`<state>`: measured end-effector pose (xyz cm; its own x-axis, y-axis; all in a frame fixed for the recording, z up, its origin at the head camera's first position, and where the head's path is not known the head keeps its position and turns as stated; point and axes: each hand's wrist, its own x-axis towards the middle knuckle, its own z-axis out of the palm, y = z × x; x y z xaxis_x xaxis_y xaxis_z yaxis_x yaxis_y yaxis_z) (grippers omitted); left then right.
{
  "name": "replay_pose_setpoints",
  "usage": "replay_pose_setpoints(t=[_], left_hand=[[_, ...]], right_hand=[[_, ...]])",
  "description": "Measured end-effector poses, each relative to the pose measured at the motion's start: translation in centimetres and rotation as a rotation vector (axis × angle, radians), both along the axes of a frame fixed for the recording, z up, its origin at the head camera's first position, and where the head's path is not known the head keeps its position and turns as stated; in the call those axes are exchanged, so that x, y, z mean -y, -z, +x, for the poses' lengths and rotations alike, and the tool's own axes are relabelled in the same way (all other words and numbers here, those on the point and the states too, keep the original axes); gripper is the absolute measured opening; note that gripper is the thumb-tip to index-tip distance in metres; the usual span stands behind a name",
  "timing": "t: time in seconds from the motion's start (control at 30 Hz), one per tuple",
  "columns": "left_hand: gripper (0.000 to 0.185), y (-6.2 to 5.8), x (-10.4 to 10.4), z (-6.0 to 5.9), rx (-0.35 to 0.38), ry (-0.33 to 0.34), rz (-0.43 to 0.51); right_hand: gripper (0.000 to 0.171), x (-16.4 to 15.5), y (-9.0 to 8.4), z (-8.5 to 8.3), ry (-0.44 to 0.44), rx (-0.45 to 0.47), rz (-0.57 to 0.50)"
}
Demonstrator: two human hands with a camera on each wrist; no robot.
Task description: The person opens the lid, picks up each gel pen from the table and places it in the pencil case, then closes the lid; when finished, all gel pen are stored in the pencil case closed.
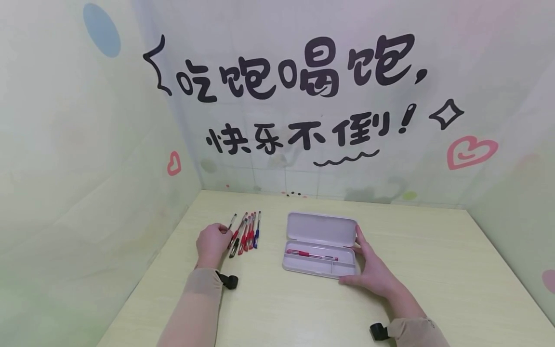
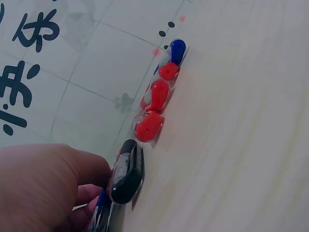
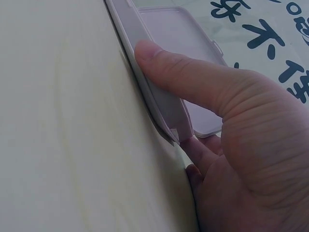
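An open pale lilac pencil case (image 1: 320,226) lies on the table with one red pen (image 1: 310,254) in its tray. My right hand (image 1: 374,272) grips the case's right end, thumb (image 3: 183,72) pressed along the front wall (image 3: 161,104) and fingers up the side. A row of several red, blue and black pens (image 1: 246,232) lies to the left of the case. My left hand (image 1: 212,242) is curled at the row's left end, its fingertips (image 2: 89,198) pinching the black-capped pen (image 2: 126,171). Red caps (image 2: 149,125) and a blue cap (image 2: 177,50) lie beyond it.
The pale wooden table (image 1: 282,308) sits in a corner, with a left wall (image 1: 86,193) and a back wall (image 1: 303,120) painted with black characters close behind the pens and case. Bare tabletop shows at the front and right.
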<state>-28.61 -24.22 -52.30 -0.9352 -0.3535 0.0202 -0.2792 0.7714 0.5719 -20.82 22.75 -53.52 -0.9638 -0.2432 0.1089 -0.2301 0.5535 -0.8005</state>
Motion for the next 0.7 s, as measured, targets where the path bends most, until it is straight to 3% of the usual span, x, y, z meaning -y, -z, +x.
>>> replay_pose_setpoints(t=[0.3,0.7], left_hand=[[0.027,-1.7,-2.0,0.0,-0.104,0.034,0.042],[0.020,-4.4,-7.2,0.8,-0.228,0.218,0.129]], right_hand=[[0.162,0.0,-0.1,0.0,-0.010,-0.001,-0.008],[0.163,-0.2,0.3,-0.2,-0.005,0.011,-0.014]])
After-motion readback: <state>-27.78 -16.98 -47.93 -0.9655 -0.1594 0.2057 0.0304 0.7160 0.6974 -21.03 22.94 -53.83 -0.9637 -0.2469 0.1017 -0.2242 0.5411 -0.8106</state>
